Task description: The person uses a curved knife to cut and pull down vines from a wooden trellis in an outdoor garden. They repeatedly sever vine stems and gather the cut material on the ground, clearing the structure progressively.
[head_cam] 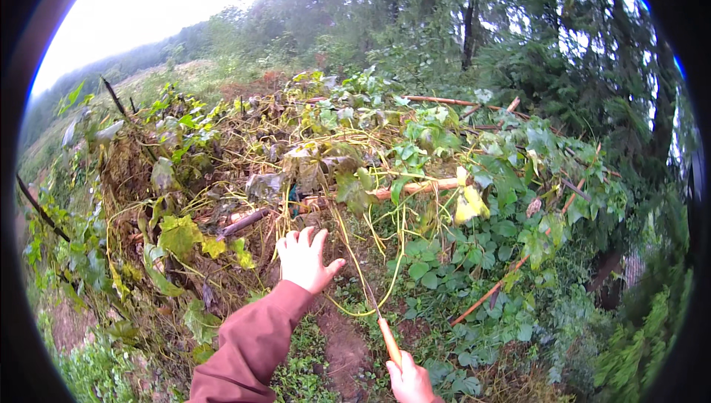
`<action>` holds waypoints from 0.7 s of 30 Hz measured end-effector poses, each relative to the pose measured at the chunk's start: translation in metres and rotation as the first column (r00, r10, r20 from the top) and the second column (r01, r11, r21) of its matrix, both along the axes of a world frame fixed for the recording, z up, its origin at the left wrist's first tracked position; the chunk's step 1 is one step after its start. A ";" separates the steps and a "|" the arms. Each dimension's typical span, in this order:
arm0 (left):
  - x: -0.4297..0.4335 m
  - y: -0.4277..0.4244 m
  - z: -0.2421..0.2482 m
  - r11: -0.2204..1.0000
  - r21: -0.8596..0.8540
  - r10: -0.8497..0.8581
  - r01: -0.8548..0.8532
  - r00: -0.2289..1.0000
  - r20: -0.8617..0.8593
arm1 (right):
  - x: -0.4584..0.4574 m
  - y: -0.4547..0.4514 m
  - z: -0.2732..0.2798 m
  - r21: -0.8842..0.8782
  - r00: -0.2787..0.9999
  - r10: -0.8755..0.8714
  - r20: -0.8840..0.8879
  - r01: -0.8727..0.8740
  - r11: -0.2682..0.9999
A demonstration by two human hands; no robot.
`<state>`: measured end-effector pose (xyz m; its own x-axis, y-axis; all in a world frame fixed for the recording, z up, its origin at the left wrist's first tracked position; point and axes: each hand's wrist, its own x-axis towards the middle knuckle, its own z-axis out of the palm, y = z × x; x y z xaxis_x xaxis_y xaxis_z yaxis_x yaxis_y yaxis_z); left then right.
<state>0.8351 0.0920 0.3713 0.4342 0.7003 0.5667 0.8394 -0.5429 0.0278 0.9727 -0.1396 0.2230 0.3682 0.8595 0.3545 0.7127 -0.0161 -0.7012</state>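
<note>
My left hand (304, 260) is raised with its fingers apart, in front of the yellowing vine stems (284, 208) that hang from a trellis of wooden poles (414, 187). It holds nothing that I can see. Lower and to the right, my right hand (410, 379) is closed around the orange handle (389, 342) of a tool with a thin, dark metal blade (372, 302). The tool points up towards the vines, and its far end is hard to tell from the stems. A loose yellow-green vine (401, 258) curves down past the blade.
Climbing leaves and withered stems cover the trellis. A slanting pole (491, 290) stands at the right, and a cut branch end (244, 223) juts out at the left. Below lies a narrow dirt path (343, 356) between low green plants. Conifers (627, 114) rise at the right.
</note>
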 end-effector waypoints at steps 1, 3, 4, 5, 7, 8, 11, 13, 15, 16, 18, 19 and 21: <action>-0.007 0.000 0.008 0.994 0.102 -0.016 0.027 0.994 -0.111 | 0.003 0.000 0.007 0.014 1.000 0.023 0.020 -0.023 1.000; -0.033 -0.004 0.045 0.993 -0.095 -0.083 0.074 0.991 -0.100 | 0.010 0.003 0.023 -0.014 0.999 0.023 0.039 -0.023 1.000; -0.038 0.002 0.058 0.997 -0.020 -0.079 0.077 0.987 -0.137 | 0.020 0.007 0.027 -0.113 0.998 -0.053 0.030 0.056 0.992; -0.043 0.004 0.076 0.988 0.094 -0.105 0.119 0.985 -0.136 | 0.028 0.008 0.035 -0.116 0.988 -0.150 0.025 0.152 0.982; -0.067 0.031 0.103 0.951 0.288 -0.102 0.109 0.994 -0.041 | 0.035 0.017 0.048 0.104 0.973 -0.229 0.015 0.226 0.969; -0.080 0.042 0.122 0.954 0.286 -0.075 0.086 0.996 -0.050 | 0.035 0.025 0.052 0.160 0.978 -0.205 -0.043 0.209 0.965; -0.105 0.048 0.174 0.982 -0.132 0.126 -0.136 0.989 -0.082 | 0.013 0.044 0.056 0.301 0.980 -0.108 -0.164 0.154 0.941; -0.103 0.037 0.170 0.961 -0.276 -0.003 0.019 0.998 0.058 | -0.003 0.042 0.057 0.346 0.973 -0.068 -0.221 0.144 0.927; -0.103 0.041 0.143 0.951 -0.265 -0.139 0.159 0.986 0.095 | -0.013 0.036 0.057 0.259 0.973 0.006 -0.232 0.056 0.964; -0.104 0.040 0.133 0.966 -0.256 -0.064 0.046 0.996 -0.063 | -0.018 0.035 0.062 0.251 0.973 0.055 -0.223 0.003 0.968; -0.104 0.041 0.111 0.948 -0.285 0.063 -0.144 0.959 -0.275 | -0.019 0.041 0.048 0.142 0.956 0.105 -0.274 -0.067 0.988; -0.104 0.036 0.099 0.896 -0.420 0.040 -0.142 0.969 -0.244 | -0.015 0.042 0.035 0.115 0.944 0.117 -0.308 -0.084 0.990; -0.123 0.031 0.047 0.928 -0.364 0.043 -0.084 0.992 -0.119 | -0.025 0.051 0.033 0.090 0.894 0.196 -0.402 -0.175 0.980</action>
